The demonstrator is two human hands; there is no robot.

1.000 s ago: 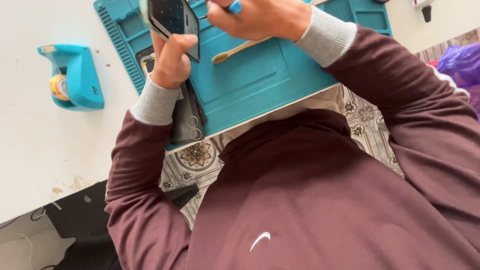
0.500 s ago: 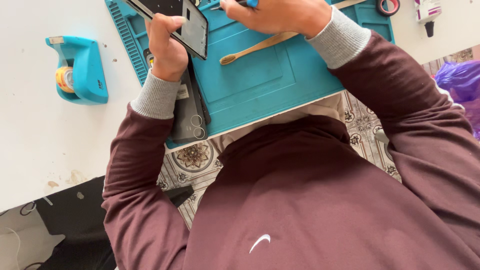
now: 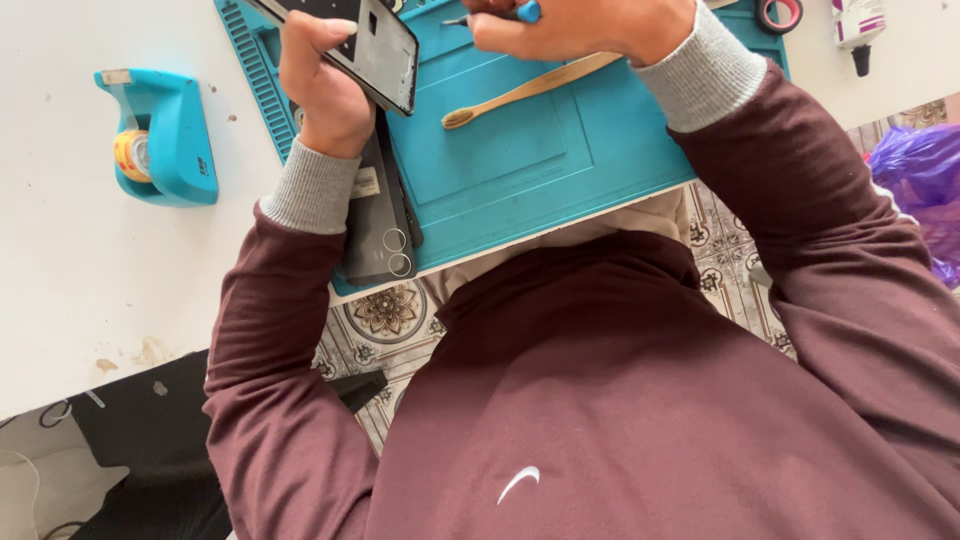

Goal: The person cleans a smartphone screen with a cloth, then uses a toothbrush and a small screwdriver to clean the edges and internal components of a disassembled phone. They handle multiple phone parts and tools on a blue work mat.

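Phone frame point(image 3: 370, 45) gripped in left hand point(image 3: 325, 95) — screwdriver point(image 3: 505, 15) pinched by right hand point(image 3: 580, 25)

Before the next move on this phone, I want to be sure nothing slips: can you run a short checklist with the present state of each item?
1. Left hand grips the phone frame firmly: ok.
2. Right hand holds the blue-capped tool: ok.
3. Tool tip seated on the frame: cannot tell, cut off at the picture's edge.
4. Frame held over the teal mat: ok.
5. Wooden brush lies under the right hand, close to its path: not ok.
6. Dark back cover overhangs the mat's near edge: not ok.
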